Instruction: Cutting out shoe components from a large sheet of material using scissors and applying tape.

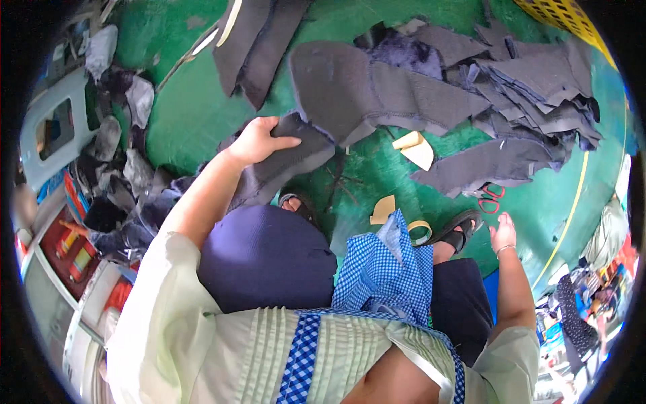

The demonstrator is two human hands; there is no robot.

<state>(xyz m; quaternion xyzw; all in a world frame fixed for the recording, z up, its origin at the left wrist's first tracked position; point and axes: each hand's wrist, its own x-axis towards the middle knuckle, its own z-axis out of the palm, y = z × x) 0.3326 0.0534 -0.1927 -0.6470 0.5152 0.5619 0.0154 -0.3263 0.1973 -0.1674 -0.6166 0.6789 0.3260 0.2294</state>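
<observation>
My left hand [256,143] grips the edge of a dark grey fabric piece [289,165], its thumb lying on top. The held piece reaches down beside my left knee; whether it joins the larger dark grey fabric piece [336,84] just beyond it I cannot tell. Empty, with its fingers apart, my right hand [503,233] hovers near my right foot. Just beyond it, red-handled scissors [492,199] lie on the green floor, their blades partly covered by another dark fabric piece [488,161].
A heap of cut dark fabric [538,84] spreads at the far right, below a yellow mesh basket [562,20]. Cream scraps [418,152] and a tape roll [420,232] lie between my feet. At left are dark scraps [111,219] and a pale blue plastic stool [74,87].
</observation>
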